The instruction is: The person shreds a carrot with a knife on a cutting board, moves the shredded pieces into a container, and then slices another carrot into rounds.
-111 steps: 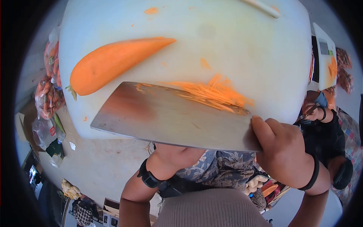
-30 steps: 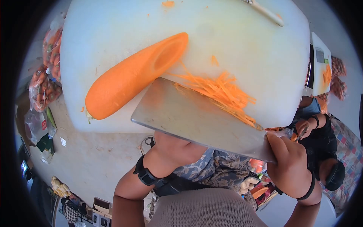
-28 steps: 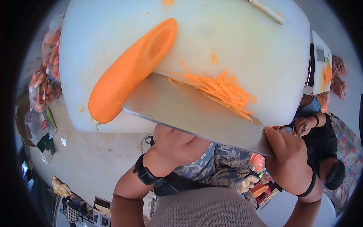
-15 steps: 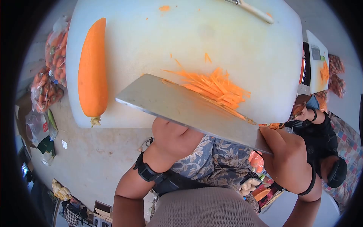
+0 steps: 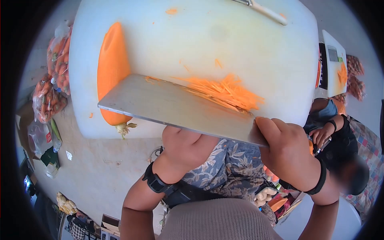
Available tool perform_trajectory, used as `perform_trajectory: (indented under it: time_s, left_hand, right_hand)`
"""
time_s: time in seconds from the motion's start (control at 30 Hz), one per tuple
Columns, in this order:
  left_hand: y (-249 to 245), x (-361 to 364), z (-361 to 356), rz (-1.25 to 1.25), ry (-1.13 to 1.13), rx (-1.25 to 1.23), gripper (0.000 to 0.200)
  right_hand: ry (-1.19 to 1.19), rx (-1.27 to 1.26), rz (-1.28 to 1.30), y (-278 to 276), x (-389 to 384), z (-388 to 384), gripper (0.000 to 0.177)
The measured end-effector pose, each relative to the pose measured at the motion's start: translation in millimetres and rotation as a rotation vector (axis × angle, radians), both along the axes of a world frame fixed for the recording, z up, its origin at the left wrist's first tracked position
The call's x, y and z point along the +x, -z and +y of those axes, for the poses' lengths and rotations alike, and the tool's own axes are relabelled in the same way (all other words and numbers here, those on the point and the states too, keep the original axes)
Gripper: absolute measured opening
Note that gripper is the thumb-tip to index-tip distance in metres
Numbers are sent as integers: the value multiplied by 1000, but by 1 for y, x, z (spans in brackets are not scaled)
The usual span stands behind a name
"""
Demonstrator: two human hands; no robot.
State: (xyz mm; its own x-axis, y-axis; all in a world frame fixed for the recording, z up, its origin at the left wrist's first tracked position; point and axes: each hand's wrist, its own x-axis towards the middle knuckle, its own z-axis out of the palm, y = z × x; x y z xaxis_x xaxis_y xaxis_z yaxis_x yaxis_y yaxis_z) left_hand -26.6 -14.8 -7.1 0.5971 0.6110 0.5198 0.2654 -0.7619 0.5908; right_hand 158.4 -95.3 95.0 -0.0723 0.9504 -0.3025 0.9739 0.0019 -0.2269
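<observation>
My right hand (image 5: 286,150) grips the handle end of a wide cleaver (image 5: 180,108), its blade lying slanted over the near part of a white cutting board (image 5: 168,44). Bent knuckles of my left hand (image 5: 186,146) show at the board's near edge; its fingertips, and whatever they hold, are hidden under the blade. Thin orange carrot shreds (image 5: 228,92) lie heaped along the blade's far edge. At the left, a large peeled carrot (image 5: 114,60) lies lengthwise, its stem end toward me. The blade's left corner overlaps the carrot in view.
A peeler (image 5: 270,12) lies at the board's far edge. Bagged carrots (image 5: 48,98) stand to the left. On the right, another person (image 5: 340,136) works near a second board (image 5: 336,66) with orange shreds on it.
The cleaver and my right hand have moved left, bringing the blade's corner over the large carrot. That carrot has shifted right and turned slightly. My left hand has hardly moved.
</observation>
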Motion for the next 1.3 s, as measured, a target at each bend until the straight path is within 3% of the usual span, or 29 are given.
perform_trajectory:
  time_s: [0.07, 0.27, 0.53, 0.6, 0.67, 0.73, 0.83, 0.97, 1.2, 1.3]
  left_hand:
    - [0, 3, 0, 13, -26, 51, 25]
    - [3, 0, -1, -11, -67, 123, 28]
    - [2, -2, -2, -31, -16, 29, 31]
    - [-1, -1, -2, -10, -31, 45, 31]
    - [-3, 3, 1, 4, -56, 83, 31]
    - [-2, 4, 0, 4, -47, 96, 30]
    - [3, 6, 0, -14, -69, 130, 28]
    - [0, 2, 2, -23, -57, 119, 27]
    - [2, 3, 3, -15, -48, 124, 27]
    - [0, 4, 3, -27, -39, 122, 27]
  right_hand:
    - [80, -17, 172, 2, 4, 0, 39]
    - [118, -134, 117, -33, 3, -14, 38]
    - [129, -186, 36, -26, -1, -16, 37]
    - [21, -70, -6, -11, -3, -5, 16]
    - [16, -53, 4, -5, -1, 1, 20]
    - [163, -41, 212, 1, 0, 2, 30]
    - [238, -81, 262, -12, -1, -1, 31]
    - [174, -146, 166, -33, -2, -11, 32]
    - [202, -237, 178, -23, 4, -7, 30]
    - [165, -163, 85, -13, -10, 5, 20]
